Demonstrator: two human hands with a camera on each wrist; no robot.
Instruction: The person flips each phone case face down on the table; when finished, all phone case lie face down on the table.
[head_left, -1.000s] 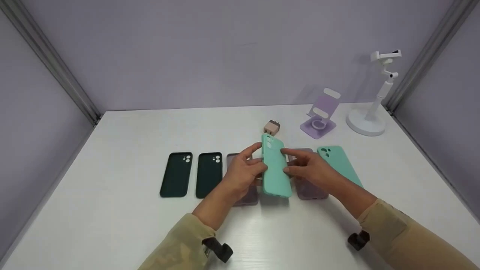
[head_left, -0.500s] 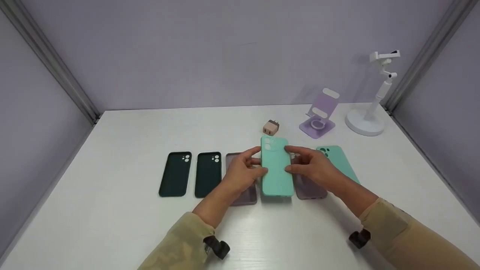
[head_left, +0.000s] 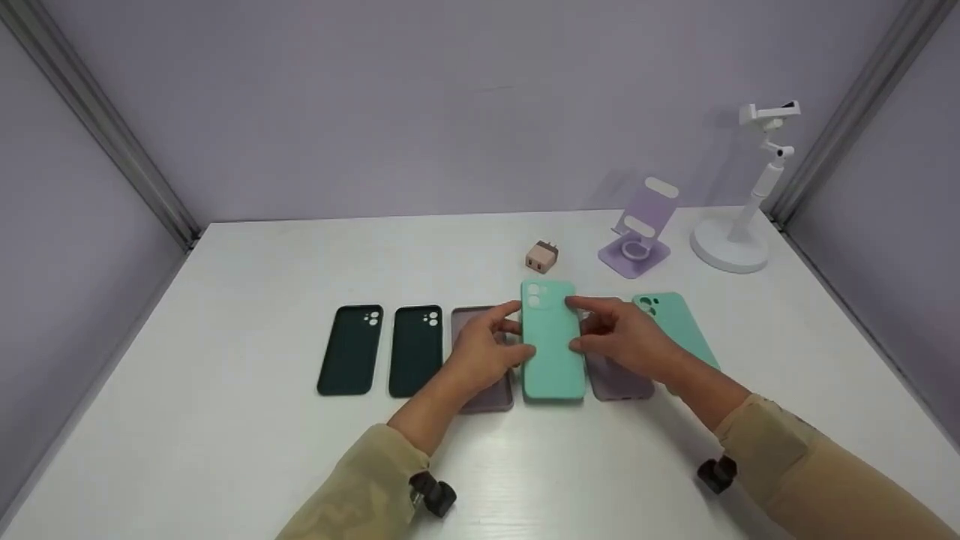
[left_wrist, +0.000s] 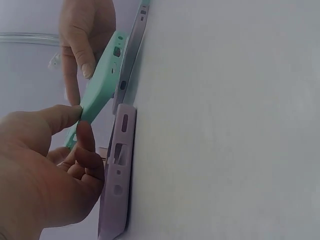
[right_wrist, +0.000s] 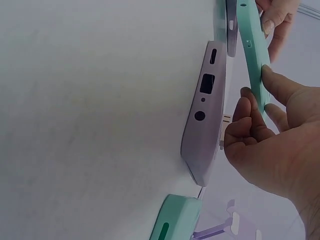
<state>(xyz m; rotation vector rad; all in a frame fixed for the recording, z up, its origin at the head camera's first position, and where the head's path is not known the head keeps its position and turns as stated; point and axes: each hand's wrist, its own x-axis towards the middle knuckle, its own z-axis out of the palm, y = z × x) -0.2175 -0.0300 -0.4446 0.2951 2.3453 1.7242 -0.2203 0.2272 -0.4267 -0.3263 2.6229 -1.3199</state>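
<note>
A mint-green phone case (head_left: 553,352) is held back side up between both hands, its camera cutouts at the far left corner. My left hand (head_left: 480,349) pinches its left edge, thumb over the back. The right hand (head_left: 630,337) grips the opposite edge, thumb and forefinger on the case. In the left wrist view the mint case (left_wrist: 102,82) is tilted and above the table. On either side lie a mauve phone case (head_left: 491,397) under the left hand and another mauve case (head_left: 622,384) partly hidden by the right hand.
Two dark green phone cases (head_left: 350,352) lie at the left of the row. A second mint case (head_left: 684,326) lies at the right. Behind stand a pink charger plug (head_left: 541,257), a purple phone stand (head_left: 637,229) and a white phone holder (head_left: 731,244).
The held mint case has turned from a sideways tilt to show its back fully, then come down slightly toward the table. Both hands have kept their hold.
</note>
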